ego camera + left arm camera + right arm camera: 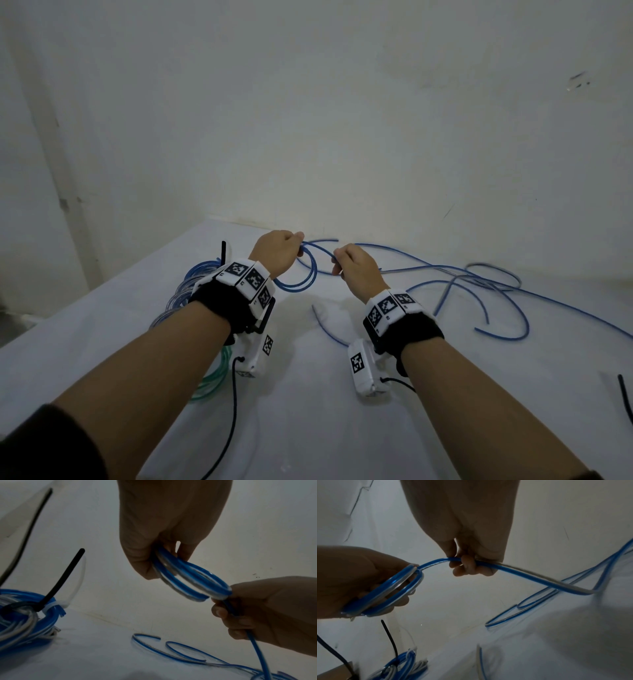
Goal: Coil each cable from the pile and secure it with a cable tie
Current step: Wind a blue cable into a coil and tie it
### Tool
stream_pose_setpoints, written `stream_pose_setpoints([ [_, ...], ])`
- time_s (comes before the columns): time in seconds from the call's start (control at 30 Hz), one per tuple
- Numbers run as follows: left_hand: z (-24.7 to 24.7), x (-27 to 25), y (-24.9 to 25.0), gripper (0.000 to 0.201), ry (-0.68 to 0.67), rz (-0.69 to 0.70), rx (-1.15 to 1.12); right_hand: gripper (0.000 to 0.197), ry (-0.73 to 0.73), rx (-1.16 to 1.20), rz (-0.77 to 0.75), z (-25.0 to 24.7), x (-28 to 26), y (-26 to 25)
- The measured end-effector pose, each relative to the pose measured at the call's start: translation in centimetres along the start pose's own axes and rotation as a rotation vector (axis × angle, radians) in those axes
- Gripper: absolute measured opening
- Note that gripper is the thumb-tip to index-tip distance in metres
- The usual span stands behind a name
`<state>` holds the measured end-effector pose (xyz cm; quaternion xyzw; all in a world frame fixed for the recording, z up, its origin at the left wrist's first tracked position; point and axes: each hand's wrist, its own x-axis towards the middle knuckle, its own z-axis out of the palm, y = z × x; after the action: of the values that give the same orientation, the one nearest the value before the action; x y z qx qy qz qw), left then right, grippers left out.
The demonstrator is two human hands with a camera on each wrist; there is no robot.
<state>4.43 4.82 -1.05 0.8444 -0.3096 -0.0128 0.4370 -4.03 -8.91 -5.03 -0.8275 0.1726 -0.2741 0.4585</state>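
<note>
Left hand [278, 251] closed round small started coil [192, 580] of blue cable [445, 270]; right hand [356, 269] gripped on feed strand just beside it. Coiling step judged early: most cable loose on counter [445, 394]. Next loop to be laid into left grip. Tied coils [191, 287] set left.

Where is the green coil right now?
In the head view, the green coil lies on the table at the left, partly hidden under the left forearm.

Dim, flat light leaves my head view soft and bent at its edges; both wrist views are darker and grainy, my right hand [467, 536] shadowed, the surface [308, 428] faintly shaded.
</note>
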Motion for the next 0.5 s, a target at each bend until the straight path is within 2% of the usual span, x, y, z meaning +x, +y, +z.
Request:
stream_pose_setpoints([
  [0.3, 0.1, -0.3, 0.6, 0.043, -0.064, -0.023, -0.037, 0.023, 0.065, -0.045, 0.120, -0.6, -0.2, -0.1],
  [0.5, 1.3, -0.4, 1.2, 0.034, -0.195, -0.096, -0.128, 0.014, 0.158, -0.113, 0.185, -1.6, -0.1, 0.5],
])
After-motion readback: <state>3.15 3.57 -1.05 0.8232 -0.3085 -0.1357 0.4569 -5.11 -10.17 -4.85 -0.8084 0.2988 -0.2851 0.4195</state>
